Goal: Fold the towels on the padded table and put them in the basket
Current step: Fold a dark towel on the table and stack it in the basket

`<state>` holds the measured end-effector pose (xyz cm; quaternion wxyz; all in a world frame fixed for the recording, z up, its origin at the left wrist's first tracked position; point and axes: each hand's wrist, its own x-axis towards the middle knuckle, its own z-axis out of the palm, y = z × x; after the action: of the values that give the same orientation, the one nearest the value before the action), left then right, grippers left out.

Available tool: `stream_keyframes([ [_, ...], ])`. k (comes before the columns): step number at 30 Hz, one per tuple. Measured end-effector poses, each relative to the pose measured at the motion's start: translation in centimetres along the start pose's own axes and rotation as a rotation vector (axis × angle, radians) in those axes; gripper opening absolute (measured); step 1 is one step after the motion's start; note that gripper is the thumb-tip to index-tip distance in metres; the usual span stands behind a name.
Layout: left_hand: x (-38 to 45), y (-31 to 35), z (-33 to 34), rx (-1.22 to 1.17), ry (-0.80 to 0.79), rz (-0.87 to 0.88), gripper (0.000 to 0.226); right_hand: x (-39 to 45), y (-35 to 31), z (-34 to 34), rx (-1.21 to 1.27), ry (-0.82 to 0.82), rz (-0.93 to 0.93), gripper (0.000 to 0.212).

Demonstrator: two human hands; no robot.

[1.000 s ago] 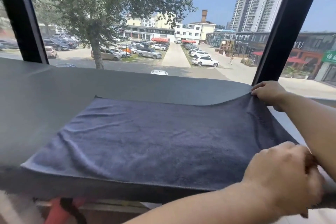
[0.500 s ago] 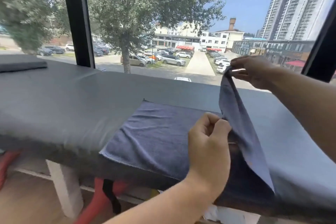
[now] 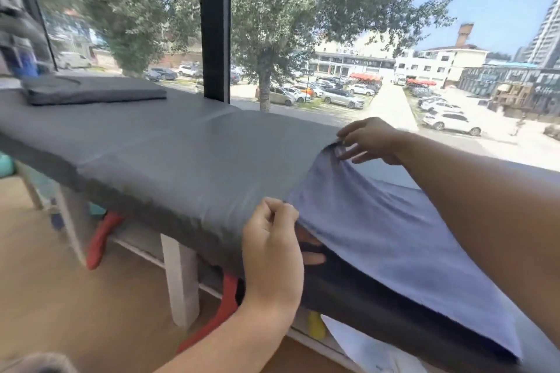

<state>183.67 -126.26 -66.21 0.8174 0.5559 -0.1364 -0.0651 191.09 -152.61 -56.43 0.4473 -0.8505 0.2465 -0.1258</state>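
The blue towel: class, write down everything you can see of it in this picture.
The blue towel is a soft, slightly fuzzy cloth of greyish blue, lighter where sunlight hits it. It lies partly on the padded table, at its right end, with its near edge draped over the table's front. The right hand pinches its far corner and lifts it off the pad, so the cloth rises in a slope. The left hand grips its near edge. Part of it is hidden behind the right forearm.

One head-worn camera looks forward and down, close over the padded table [image 3: 181, 154], facing the window [image 3: 363, 39].
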Motion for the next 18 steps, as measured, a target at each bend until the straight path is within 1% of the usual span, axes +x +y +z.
stream_keyframes([
  [2, 0.5, -0.3, -1.7, 0.093, -0.012, -0.074, 0.028, 0.6, 1.0, 1.8, -0.086, -0.048, 0.04, 0.028],
  [4, 1.2, -0.3, -3.0, 0.177, -0.052, -0.17, 0.028, 1.3, 2.3, 3.3, -0.137, -0.049, 0.069, 0.035],
  [7, 1.7, -0.4, -4.1, 0.32, -0.119, -0.233, 0.029, 2.5, 3.6, 4.4, -0.38, 0.059, -0.008, 0.047],
  [9, 1.8, -0.5, -4.4, 0.362, -0.126, -0.233, 0.028, 3.0, 3.9, 4.8, -0.433, 0.104, -0.041, 0.051],
  [11, 1.8, -0.8, -4.5, 0.384, -0.122, -0.229, 0.025, 3.5, 4.3, 5.0, -0.445, 0.103, -0.029, 0.049],
  [13, 1.9, -0.9, -4.7, 0.42, -0.117, -0.211, 0.021, 4.0, 4.7, 5.0, -0.458, 0.091, -0.011, 0.042],
  [16, 2.0, -1.1, -4.8, 0.53, -0.109, -0.123, 0.017, 4.6, 5.4, 5.0, -0.424, 0.112, -0.021, 0.028],
  [18, 2.1, -1.2, -4.9, 0.594, -0.118, -0.074, 0.021, 4.8, 5.7, 5.2, -0.399, 0.145, -0.041, 0.023],
])
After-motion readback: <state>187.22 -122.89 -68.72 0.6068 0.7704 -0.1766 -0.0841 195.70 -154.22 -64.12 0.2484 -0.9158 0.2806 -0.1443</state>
